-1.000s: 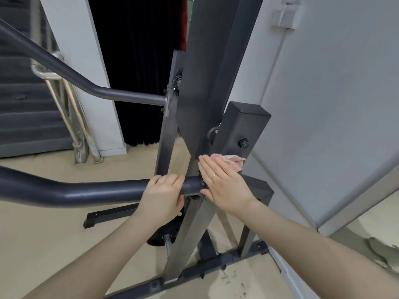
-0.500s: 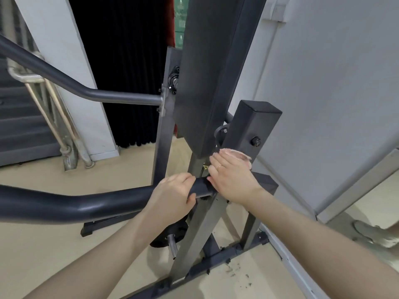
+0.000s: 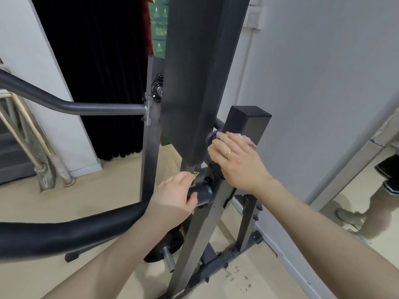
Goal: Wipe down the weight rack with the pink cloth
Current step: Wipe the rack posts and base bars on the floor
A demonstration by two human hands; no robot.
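The dark grey steel weight rack (image 3: 190, 229) fills the middle of my view, its slanted upright running from the floor up past a broad dark padded panel (image 3: 194, 83). The pale beige floor (image 3: 86, 201) spreads under it, with a scatter of small dark specks (image 3: 237, 275) near the rack's base on the right. A grey wall (image 3: 323, 72) stands just beside the rack on the right, and a black curtain (image 3: 97, 72) hangs behind it on the left. A thick black padded bar (image 3: 64, 231) curves in from the lower left and ends at the upright. Above it a thinner grey metal tube (image 3: 97, 108) runs level to a bracket on the rear post. A short square black post with a capped top (image 3: 248, 124) stands just right of the padded panel.

My left hand (image 3: 174, 195) grips the end of the thick padded bar, fingers (image 3: 183, 178) curled over the top and thumb underneath. My right hand (image 3: 237, 160) lies flat against the square post, its fingers straight and pressed together. It presses the fluffy pink cloth (image 3: 246, 138) onto the post, so that only the cloth's upper edge peeks out past my fingertips. A thin gold ring (image 3: 228, 153) sits on one finger of that hand.
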